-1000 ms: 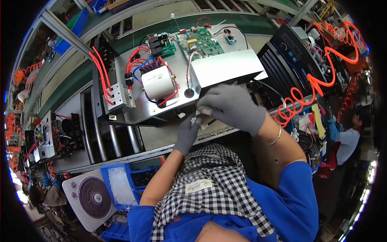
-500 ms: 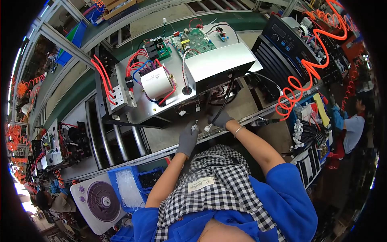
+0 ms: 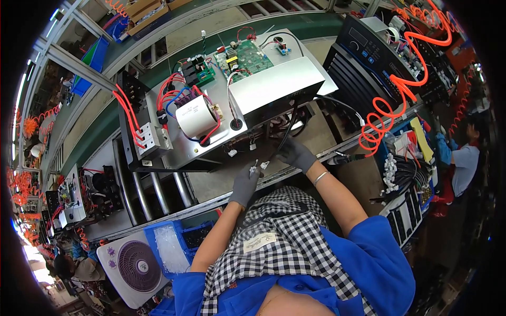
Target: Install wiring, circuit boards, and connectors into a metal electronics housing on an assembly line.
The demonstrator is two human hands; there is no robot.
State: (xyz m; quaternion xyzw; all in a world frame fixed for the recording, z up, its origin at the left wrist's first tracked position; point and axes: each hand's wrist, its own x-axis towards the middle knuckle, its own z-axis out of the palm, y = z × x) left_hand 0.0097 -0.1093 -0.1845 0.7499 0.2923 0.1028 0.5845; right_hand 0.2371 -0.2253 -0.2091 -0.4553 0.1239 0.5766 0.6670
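Observation:
In front of me an appliance chassis stands open, with a silver metal plate (image 3: 211, 148), a white cylindrical capacitor (image 3: 196, 117) and a green circuit board (image 3: 252, 59). My left hand (image 3: 245, 183), in a grey glove, pinches a small white connector (image 3: 253, 169) below the chassis's near edge. My right hand (image 3: 297, 156), gloved too, is closed at a black cable (image 3: 286, 135) that comes down from the chassis; its fingertips are partly hidden. The cable's white end plug (image 3: 264, 165) lies close by my left fingertips. Two white connectors (image 3: 232, 153) dangle under the plate.
Metal rollers (image 3: 157, 190) run at the left, with another open unit (image 3: 69, 200) beyond. A black control panel (image 3: 363, 45) and an orange coiled hose (image 3: 387, 113) are at the right. A purple-grilled fan (image 3: 139, 264) and a blue bin (image 3: 169, 247) stand lower left. Another person (image 3: 461, 166) works far right.
My hands have come closer together, and the black cable's white plug has moved left to the connector in my left hand. The chassis appears shifted slightly left in view.

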